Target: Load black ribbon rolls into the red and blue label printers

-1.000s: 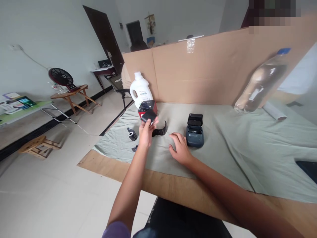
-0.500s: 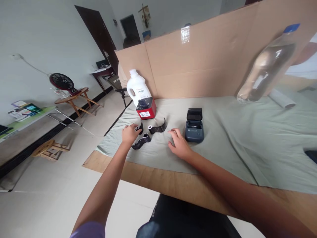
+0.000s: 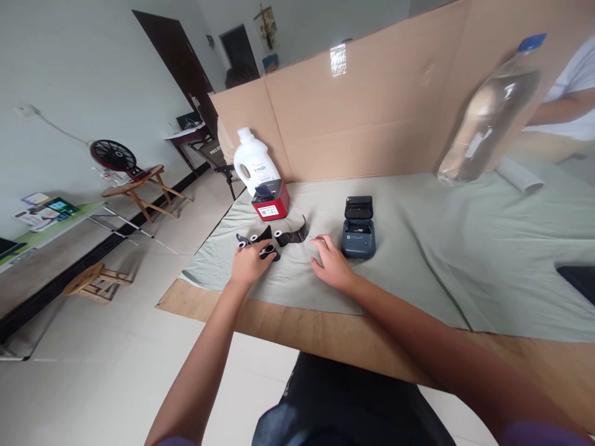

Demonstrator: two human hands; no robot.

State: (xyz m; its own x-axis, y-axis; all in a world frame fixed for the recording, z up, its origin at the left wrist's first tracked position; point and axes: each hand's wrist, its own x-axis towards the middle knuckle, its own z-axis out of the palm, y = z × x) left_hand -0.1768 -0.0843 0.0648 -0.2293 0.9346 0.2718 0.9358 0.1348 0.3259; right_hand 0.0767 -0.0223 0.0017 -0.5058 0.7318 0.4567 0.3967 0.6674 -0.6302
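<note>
Right-hand fingers (image 3: 324, 242) are lying open; the left hand (image 3: 248, 265) is curving over a black roll (image 3: 276, 254), grip unclear; at its eleven o'clock, a chair (image 3: 215, 152) is reading “PROJE”.

Counted four rolls (image 3: 294, 236), nine o'clock from one printer (image 3: 358, 244); one red box (image 3: 273, 207), ten; two bottles (image 3: 255, 162), ten and two.

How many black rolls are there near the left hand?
4 visible: one black roll at the left hand's fingertips, a second and third just beyond that hand, and a fourth to its right, its strip curling up. The hand may hide more.
</note>
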